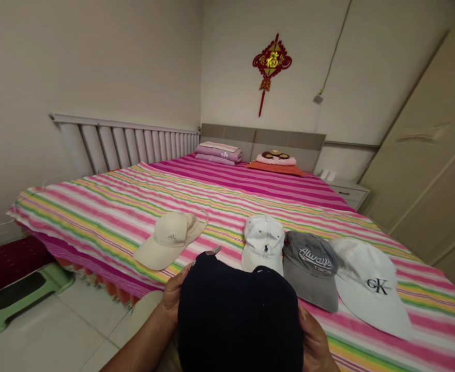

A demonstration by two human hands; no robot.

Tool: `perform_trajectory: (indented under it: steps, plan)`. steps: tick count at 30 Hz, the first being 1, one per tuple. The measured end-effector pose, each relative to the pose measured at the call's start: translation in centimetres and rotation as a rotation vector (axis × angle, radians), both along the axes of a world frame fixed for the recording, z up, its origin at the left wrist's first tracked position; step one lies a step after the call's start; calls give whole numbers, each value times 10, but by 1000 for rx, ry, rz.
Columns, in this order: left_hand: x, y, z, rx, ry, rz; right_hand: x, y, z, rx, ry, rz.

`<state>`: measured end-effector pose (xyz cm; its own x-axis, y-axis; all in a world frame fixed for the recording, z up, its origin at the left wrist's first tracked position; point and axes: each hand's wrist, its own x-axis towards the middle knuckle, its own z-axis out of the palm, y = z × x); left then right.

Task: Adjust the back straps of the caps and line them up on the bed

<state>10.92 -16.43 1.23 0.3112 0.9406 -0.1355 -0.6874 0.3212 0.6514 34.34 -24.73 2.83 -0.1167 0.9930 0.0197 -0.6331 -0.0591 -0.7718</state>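
So your left hand (176, 295) and right hand (314, 338) are both gripping the dark cap (243, 320), one on each side, at the bed's near edge. It's near-black and pretty plain, rounded crown, with a metal buckle (214, 251) poking up top. Your bed (220, 192) has a pink, green and yellow striped cover, with a beige cap (169, 233), two white ones and a grey one on it. Radiator (134, 147) left of the bed, nightstand (352, 194) right, red ornament (272, 61) above its head.
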Motion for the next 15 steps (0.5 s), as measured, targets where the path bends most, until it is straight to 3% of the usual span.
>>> perform_trajectory:
  steps: [3,6,9,15]
  plan:
    - [2,0,6,-3,-176,-215,1,0,-3,-19,41,-4]
    - [7,0,11,35,-233,-303,3,-4,-4,-83,40,56]
    - [13,2,16,58,-174,-374,4,-8,-3,-160,49,128]
    - [16,7,28,198,16,-421,-1,-14,-1,-68,151,120]
